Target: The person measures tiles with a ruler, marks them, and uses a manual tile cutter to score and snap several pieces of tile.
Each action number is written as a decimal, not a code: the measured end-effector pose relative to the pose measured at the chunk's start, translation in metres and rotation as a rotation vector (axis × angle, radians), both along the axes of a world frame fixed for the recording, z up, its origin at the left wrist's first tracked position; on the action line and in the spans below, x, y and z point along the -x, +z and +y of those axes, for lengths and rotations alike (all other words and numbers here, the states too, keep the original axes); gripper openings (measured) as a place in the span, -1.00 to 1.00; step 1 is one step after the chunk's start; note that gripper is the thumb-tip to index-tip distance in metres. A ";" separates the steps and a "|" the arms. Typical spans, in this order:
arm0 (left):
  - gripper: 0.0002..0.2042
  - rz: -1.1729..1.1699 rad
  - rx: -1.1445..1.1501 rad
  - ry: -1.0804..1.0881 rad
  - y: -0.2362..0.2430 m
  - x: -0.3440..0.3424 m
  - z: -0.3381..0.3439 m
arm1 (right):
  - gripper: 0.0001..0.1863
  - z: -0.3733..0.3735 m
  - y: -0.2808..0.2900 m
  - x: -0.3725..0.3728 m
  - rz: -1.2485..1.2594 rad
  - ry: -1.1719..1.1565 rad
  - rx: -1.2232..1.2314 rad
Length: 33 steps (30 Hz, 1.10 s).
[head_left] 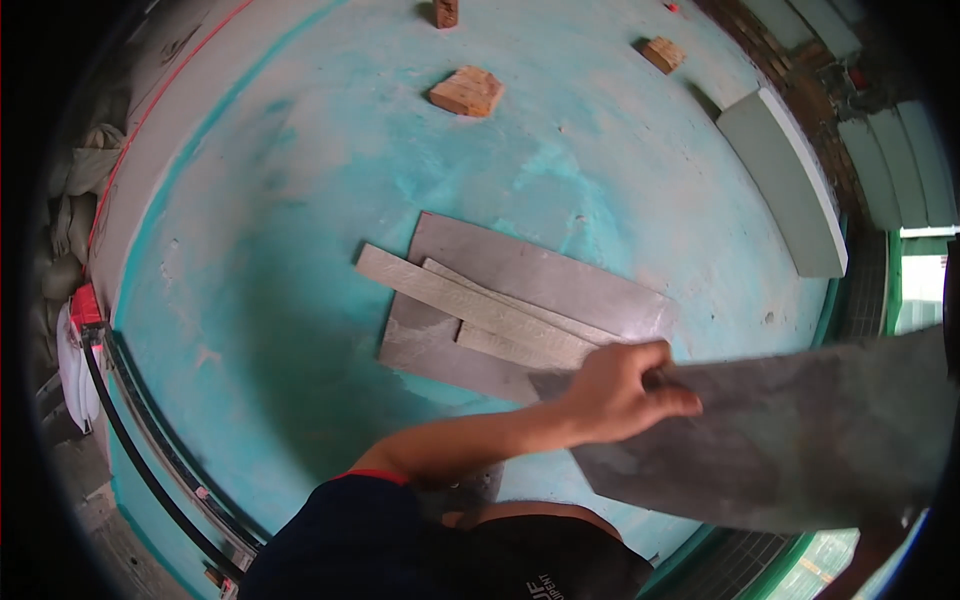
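A large grey tile is held up, tilted, over the right side of the floor. My left hand grips its near-left end, the thumb on the face and the fingers curled around the edge. At the tile's lower right edge is my right hand, dark and mostly hidden, holding that side. Beyond the left forearm another grey tile lies flat. Several narrow, textured light strips rest on it, the longest jutting past its left edge.
Broken wood-coloured blocks lie on the turquoise-smeared floor at the far side. A thick pale slab stands at the right. A long black-edged rail tool with a red end runs along the left; sacks are piled beyond it.
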<state>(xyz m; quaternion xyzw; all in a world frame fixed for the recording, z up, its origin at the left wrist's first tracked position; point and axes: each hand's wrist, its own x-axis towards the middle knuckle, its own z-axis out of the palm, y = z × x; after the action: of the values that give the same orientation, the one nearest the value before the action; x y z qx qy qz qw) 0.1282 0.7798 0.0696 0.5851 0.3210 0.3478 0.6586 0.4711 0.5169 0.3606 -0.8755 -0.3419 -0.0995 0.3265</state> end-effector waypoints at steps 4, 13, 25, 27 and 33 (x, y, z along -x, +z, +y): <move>-0.47 0.332 -0.147 0.156 -0.010 0.061 0.054 | -0.22 0.078 -0.118 0.024 0.521 0.186 0.035; -0.40 1.004 -0.379 0.172 -0.091 0.179 0.075 | -0.10 0.123 -0.345 0.120 1.940 -0.305 -0.025; -0.43 1.174 -0.518 0.156 -0.134 0.205 0.105 | 0.09 0.129 -0.413 0.168 2.099 -0.314 0.440; -0.44 1.163 -0.584 0.141 -0.142 0.192 0.117 | 0.08 0.132 -0.413 0.163 2.065 -0.280 0.404; -0.55 1.117 -0.896 0.087 -0.164 0.163 0.138 | 0.00 0.129 -0.425 0.148 2.086 -0.337 0.330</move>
<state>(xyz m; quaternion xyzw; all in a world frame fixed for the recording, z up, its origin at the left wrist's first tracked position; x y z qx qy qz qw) -0.0350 0.9176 -0.0947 0.8765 0.4594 0.1207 0.0782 0.3235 0.6457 -0.0649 -0.5972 0.2224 0.7023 0.3173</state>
